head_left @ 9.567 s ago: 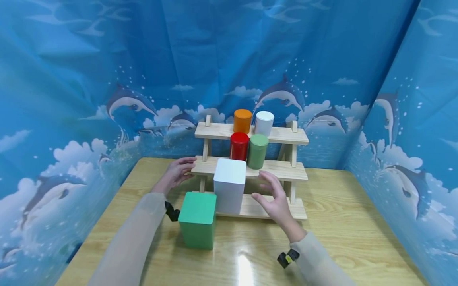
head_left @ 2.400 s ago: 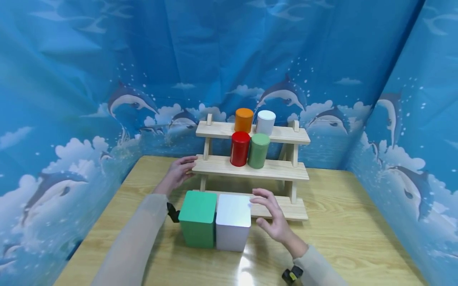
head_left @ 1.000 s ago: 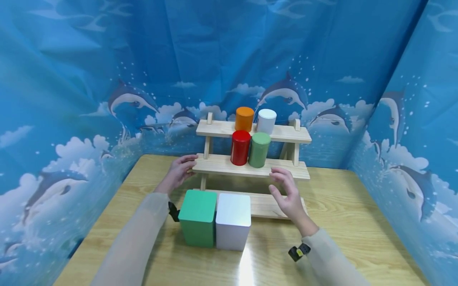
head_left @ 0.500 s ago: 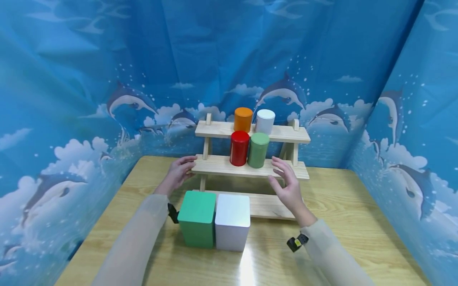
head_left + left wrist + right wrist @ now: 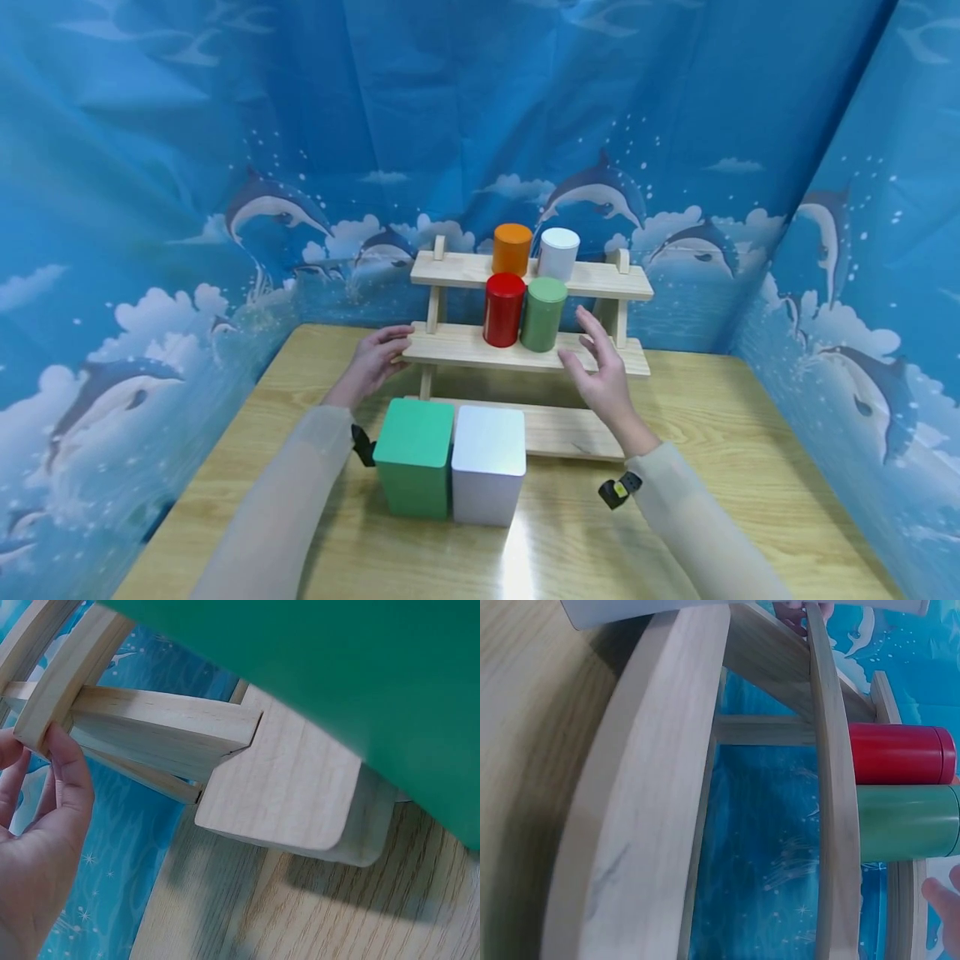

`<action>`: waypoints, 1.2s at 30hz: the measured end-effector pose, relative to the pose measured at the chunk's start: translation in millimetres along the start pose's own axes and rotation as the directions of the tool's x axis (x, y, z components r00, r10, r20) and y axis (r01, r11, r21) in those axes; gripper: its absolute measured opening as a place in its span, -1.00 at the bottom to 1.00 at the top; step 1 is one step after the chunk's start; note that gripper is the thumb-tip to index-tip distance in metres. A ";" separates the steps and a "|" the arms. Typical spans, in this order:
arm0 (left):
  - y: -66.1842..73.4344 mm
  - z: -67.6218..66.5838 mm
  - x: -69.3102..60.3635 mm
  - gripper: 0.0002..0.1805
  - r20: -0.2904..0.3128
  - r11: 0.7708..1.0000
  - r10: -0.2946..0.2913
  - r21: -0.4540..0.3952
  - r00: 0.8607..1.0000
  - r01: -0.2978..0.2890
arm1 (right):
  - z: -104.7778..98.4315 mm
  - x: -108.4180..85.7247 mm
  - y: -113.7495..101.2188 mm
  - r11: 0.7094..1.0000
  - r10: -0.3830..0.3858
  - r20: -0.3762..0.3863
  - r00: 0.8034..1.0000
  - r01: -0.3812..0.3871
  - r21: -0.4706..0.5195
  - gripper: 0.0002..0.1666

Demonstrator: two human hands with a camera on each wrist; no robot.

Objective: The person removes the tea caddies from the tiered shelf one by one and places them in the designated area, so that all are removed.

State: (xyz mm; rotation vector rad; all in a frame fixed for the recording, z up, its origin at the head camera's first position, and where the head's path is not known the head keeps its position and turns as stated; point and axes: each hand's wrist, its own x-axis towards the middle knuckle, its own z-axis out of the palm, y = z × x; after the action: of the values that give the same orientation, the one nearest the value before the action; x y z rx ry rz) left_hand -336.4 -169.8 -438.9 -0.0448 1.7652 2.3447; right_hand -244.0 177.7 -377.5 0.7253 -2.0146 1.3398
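Right fingers beside green canister

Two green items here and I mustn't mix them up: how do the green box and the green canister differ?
Shape: the green box is flat-sided with rounded corners, while the green canister is a cylinder.
Shade: the box is a deeper emerald, the canister a paler sage.
Place: the box stands on the table beside the white box; the canister stands on the middle shelf beside the red canister.
Both stand upright, and neither is gripped.
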 end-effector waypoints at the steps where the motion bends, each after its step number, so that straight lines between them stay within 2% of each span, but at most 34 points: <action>1: -0.9 -0.4 1.1 -0.57 -0.003 1.000 0.000 -0.006 1.000 0.000 | 0.4 1.5 -0.4 1.000 0.005 -0.003 1.000 -0.005 -0.009 -0.33; 7: -8.3 -3.4 9.3 -0.63 -0.033 1.000 0.000 -0.017 0.999 0.000 | 2.7 10.4 -3.0 0.996 0.079 0.021 0.997 -0.078 -0.040 -0.33; 12: -7.9 -3.3 8.4 -0.62 -0.027 1.000 0.004 -0.006 1.000 -0.004 | 6.4 18.7 -3.3 0.988 0.138 0.030 0.990 -0.136 -0.070 -0.34; 13: -7.8 -3.4 8.4 -0.62 -0.024 1.000 0.003 -0.004 1.000 -0.003 | 7.4 19.9 2.2 0.988 0.141 0.026 0.990 -0.139 -0.071 -0.33; 19: -9.2 -4.4 11.3 -0.67 -0.025 1.000 -0.005 -0.012 1.000 0.005 | 13.9 26.7 37.6 0.990 0.107 0.002 0.994 -0.107 -0.096 -0.31; 26: -9.5 -4.7 10.2 -0.68 -0.025 1.000 0.001 -0.008 1.000 -0.001 | 21.1 37.7 41.1 0.978 0.072 -0.044 0.996 -0.079 -0.191 -0.34; 36: -6.0 -3.4 8.3 -0.65 -0.026 1.000 -0.017 -0.016 1.000 0.017 | 28.1 48.6 46.8 0.972 0.098 -0.037 0.995 -0.104 -0.210 -0.43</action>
State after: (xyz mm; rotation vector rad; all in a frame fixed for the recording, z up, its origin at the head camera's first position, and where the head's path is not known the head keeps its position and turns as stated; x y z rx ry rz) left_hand -343.8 -170.2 -446.8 -0.0933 1.7508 2.3574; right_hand -315.3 162.0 -378.5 0.5117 -2.1565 1.1598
